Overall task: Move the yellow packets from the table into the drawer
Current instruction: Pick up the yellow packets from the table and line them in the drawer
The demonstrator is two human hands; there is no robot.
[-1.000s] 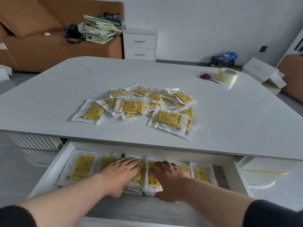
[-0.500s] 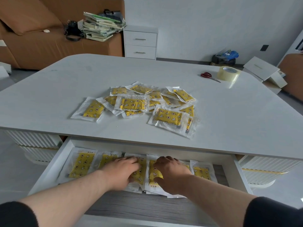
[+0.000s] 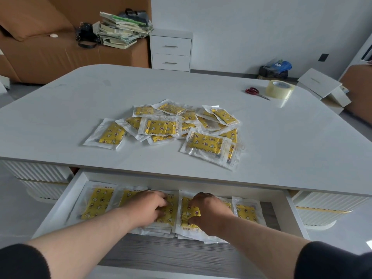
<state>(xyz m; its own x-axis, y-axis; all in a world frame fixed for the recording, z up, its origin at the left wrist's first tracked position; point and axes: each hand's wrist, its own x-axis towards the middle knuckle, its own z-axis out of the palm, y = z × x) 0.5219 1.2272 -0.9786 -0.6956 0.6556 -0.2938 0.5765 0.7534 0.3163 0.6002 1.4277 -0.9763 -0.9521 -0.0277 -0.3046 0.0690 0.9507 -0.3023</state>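
Observation:
Several yellow packets in clear wrappers lie in a loose pile mid-table. Below the table's front edge the white drawer stands pulled out, with a row of yellow packets along its back, such as the leftmost packet and the rightmost packet. My left hand is in the drawer, fingers curled down onto a small stack of packets. Beside it, my right hand pinches a crumpled yellow packet on the neighbouring stack. Both palms hide part of the packets beneath.
The white table carries red scissors and a roll of clear tape at the far right. Behind it are a brown sofa with stacked books, a white nightstand, and cardboard boxes.
Both hands lay flat on the drawer's packets a second ago. Their fingers have since curled, and the right hand has bunched up a packet. The pile on the table is unchanged.

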